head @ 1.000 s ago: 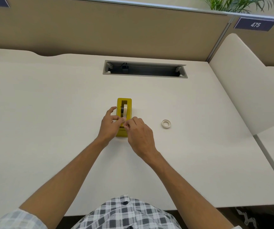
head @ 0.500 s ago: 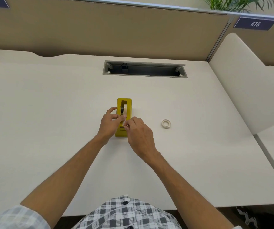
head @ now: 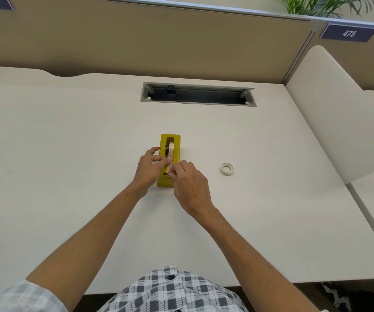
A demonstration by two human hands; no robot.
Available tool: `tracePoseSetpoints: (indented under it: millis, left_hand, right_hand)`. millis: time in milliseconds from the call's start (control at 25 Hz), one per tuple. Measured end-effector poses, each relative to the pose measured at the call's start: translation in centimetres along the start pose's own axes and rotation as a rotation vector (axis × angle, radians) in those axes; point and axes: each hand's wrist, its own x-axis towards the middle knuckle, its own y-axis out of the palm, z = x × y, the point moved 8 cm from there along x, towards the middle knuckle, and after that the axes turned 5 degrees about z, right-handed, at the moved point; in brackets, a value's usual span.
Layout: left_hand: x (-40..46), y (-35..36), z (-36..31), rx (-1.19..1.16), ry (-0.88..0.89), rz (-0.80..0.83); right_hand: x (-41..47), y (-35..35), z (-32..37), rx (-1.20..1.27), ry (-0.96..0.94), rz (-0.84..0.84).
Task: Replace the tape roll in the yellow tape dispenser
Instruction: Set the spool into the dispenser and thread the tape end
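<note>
The yellow tape dispenser stands lengthwise on the white desk, its near end toward me. A cream tape roll sits upright in its slot. My left hand rests against the dispenser's left side, its thumb and forefinger pressing the loose tape strip at the roll's near edge. My right hand comes in from the right and pinches the tape end just above the dispenser's near half. A small, nearly used-up tape roll lies flat on the desk to the right.
A grey cable slot is cut into the desk behind the dispenser. A tan partition wall runs along the back, and a curved white divider closes the right side. The desk's front edge is near my checked shirt.
Both hands stay at the dispenser. My fingertips have shifted slightly on the tape end; the dispenser and the small roll have not moved.
</note>
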Motion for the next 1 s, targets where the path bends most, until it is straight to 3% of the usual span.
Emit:
tracePoseSetpoints:
  millis: [200,440,1000]
  left_hand:
    - [-1.9,0.0,-1.0,-0.026,0.136,0.019]
    - [-3.8,-0.7,-0.5,0.240,0.328,0.017]
    - [-4.1,-0.3,0.4,0.300,0.321,-0.001]
  right_hand:
    - [0.0,0.1,-0.1,0.006,0.005,0.011]
    - [-0.1,0.5,-0.2,0.036,0.010,0.008]
    - [-1.0,1.9,-0.5,0.017,0.015,0.031]
